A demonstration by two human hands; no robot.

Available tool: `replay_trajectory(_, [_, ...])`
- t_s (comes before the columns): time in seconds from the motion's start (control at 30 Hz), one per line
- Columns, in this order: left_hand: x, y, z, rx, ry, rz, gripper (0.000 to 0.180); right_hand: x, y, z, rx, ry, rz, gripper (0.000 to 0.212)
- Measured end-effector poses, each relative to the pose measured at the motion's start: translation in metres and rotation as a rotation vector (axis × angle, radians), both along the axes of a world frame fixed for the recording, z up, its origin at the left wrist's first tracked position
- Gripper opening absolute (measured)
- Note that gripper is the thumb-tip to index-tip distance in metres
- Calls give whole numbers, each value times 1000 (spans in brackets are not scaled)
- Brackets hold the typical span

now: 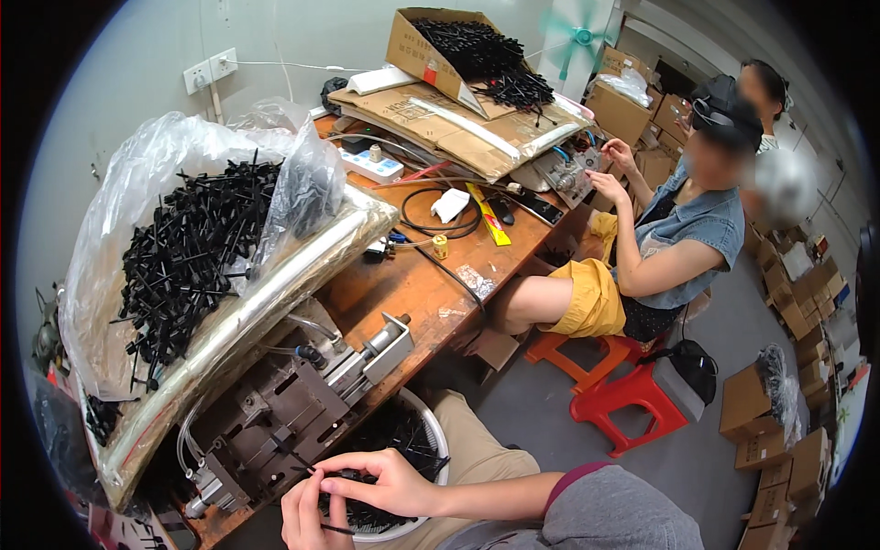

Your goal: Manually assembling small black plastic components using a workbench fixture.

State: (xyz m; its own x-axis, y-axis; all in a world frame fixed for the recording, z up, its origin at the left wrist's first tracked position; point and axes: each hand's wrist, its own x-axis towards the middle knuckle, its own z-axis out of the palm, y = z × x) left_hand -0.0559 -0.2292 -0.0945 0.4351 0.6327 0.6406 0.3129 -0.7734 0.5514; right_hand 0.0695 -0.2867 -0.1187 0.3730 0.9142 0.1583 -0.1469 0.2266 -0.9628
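Note:
Both my hands are close together in front of a metal pneumatic fixture [284, 417] at the table's near edge. My left hand [307, 515] has its fingers closed on a thin black plastic piece [337, 529], whose end sticks out below them. My right hand [394, 484] pinches a dark slender part [356, 475], its fingertips nearly meeting those of the left. Another black stem slants from the fixture toward my fingertips; whether it is the same piece I cannot tell. Under my hands, a white-rimmed basket [443, 438] on my lap holds many similar black pieces.
A plastic-lined carton tray [229, 353] heaped with black pieces [197, 257] stands left, beyond the fixture. Cables, a power strip [371, 163] and a yellow cutter [488, 215] lie on the table [367, 312]. A co-worker [683, 215] sits at right, near red stools [632, 408].

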Motion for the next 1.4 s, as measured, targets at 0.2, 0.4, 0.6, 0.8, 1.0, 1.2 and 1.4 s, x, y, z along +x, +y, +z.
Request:
replay_trajectory(0.2, [-1, -4, 31, 60, 59, -21, 22, 9, -1, 8, -22, -17, 49, 26])
replay_trajectory(0.4, [0, -4, 33, 76, 53, -39, 19, 12, -1, 9, -6, -15, 40, 24])
replay_trajectory(0.6, [-2, -5, 31, 59, 71, -55, 19, 14, -3, 10, -20, -10, 41, 23])
replay_trajectory(0.8, [-3, -4, 33, 119, 79, -72, 19, 11, -3, 8, 4, -4, 35, 23])
replay_trajectory(1.0, [-6, -6, 34, 108, 84, -56, 21, 11, -4, 9, -2, -3, 48, 22])
replay_trajectory(1.2, [-9, -4, 30, 108, 61, -37, 23, 10, -3, 10, 19, 62, 53, 22])
replay_trajectory(1.4, [-8, -3, 32, 137, 59, -36, 20, 9, -4, 10, 35, 80, 40, 22])
